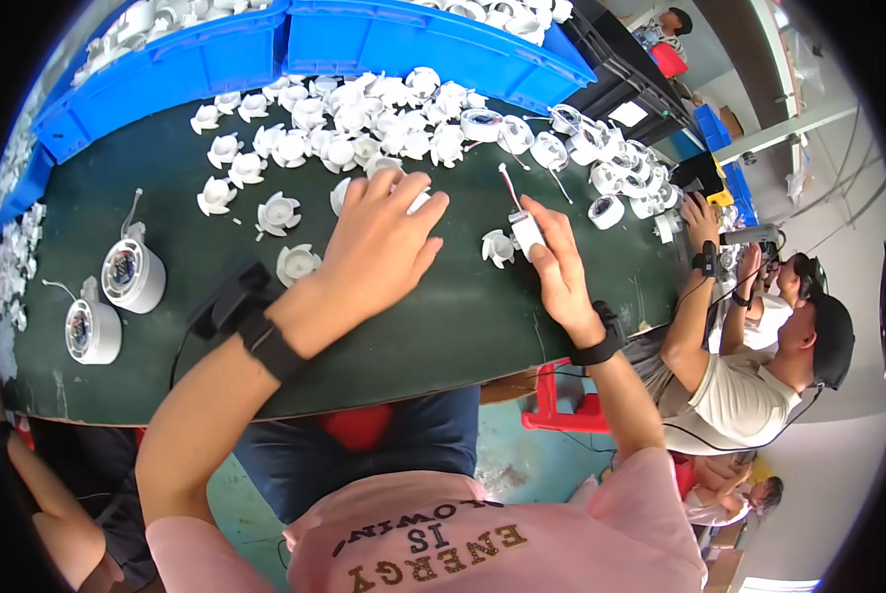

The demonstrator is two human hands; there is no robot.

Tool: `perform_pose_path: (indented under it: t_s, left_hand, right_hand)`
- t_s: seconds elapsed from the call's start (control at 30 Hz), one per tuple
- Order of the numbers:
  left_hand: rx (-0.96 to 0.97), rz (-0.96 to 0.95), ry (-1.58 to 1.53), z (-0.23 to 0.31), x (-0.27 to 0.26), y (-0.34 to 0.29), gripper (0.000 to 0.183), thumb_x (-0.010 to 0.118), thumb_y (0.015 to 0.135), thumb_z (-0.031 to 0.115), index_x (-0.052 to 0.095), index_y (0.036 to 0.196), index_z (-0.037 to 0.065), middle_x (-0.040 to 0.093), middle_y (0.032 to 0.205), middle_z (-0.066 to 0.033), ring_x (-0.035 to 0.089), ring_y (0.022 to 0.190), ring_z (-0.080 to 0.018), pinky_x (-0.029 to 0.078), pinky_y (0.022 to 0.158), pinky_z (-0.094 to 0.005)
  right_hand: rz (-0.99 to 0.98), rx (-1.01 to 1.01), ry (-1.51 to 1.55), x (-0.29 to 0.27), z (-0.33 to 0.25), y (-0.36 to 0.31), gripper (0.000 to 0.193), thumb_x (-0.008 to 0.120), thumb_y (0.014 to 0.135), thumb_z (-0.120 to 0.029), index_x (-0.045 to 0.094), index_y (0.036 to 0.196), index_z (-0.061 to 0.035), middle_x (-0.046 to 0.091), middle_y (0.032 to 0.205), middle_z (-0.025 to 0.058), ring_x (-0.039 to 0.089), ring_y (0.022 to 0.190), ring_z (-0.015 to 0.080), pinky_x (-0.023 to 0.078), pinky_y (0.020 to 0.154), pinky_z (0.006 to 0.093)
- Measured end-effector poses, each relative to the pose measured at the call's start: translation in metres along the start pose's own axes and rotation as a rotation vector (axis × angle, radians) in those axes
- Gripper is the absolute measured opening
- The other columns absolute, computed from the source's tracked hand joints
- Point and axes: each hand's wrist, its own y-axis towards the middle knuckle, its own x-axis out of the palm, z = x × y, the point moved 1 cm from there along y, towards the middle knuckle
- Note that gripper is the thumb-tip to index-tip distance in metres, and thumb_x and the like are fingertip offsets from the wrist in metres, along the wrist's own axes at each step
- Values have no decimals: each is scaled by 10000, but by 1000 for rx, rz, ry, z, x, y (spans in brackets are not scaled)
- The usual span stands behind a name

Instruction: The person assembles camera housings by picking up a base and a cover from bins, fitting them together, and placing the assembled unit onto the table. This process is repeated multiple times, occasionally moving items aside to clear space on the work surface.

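Note:
My left hand (pixel 379 237) reaches over the near edge of the pile of white fan impellers (pixel 393 109), palm down. Its fingers are bent and apart, and white plastic shows beneath them; no firm hold is visible. My right hand (pixel 559 262) pinches a small white round fan housing (pixel 527 233), seen edge-on, between thumb and fingers. A thin lead with a white connector sticks up from that housing. Beside it on the green table lies a loose impeller (pixel 499 248). Two more single impellers (pixel 297 264) (pixel 279 212) lie left of my left hand.
Two white fan housings with leads (pixel 134 275) (pixel 94 331) stand at the left. More housings (pixel 621 173) cluster at the right. Blue bins (pixel 413 44) of white parts line the far edge. A black device (pixel 230 301) sits by my left wrist. A co-worker (pixel 759 385) works at right.

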Motion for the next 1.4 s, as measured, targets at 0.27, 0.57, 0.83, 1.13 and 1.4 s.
perform_pose_path:
  t_s: [0.27,0.57,0.83,1.13,1.4]
  left_hand:
    - [49,-20,134,-17,24,23,175,647,746,60,600,910,18,605,734,-62,557,849,-232,370,781,-379]
    - [-20,-173,-306,-28,27,38,69,609,793,34,557,837,35,620,689,-54,598,706,-252,393,730,-372]
    - [11,45,-199,-7,-12,34,282,654,766,69,582,1035,25,565,1034,-119,505,983,-320,405,845,-395]
    - [-744,-133,-1162,45,-70,-32,635,619,910,183,227,1388,37,564,1090,-121,594,928,-155,483,788,-274]
    - [-880,293,-1579,20,-133,-81,459,523,944,164,367,1353,27,608,1045,-126,640,919,-249,518,814,-346]
  right_hand:
    - [-10,-37,-92,3,-4,-1,456,421,915,-164,442,1338,2,468,1169,161,458,1081,274,341,974,347]
    - [-68,-25,-263,5,0,4,429,429,894,-135,430,1301,1,428,1144,201,468,1015,334,383,925,379]
    - [-33,-145,-500,10,-11,8,539,521,735,-48,457,1268,-9,400,1094,276,447,976,436,409,878,475]
    - [-185,-5,275,7,-88,38,443,352,912,-140,436,1316,21,522,1167,148,511,1078,240,393,942,337]
    - [-391,-298,212,74,-149,154,284,501,952,-159,572,1197,-36,597,1104,81,581,973,177,458,820,299]
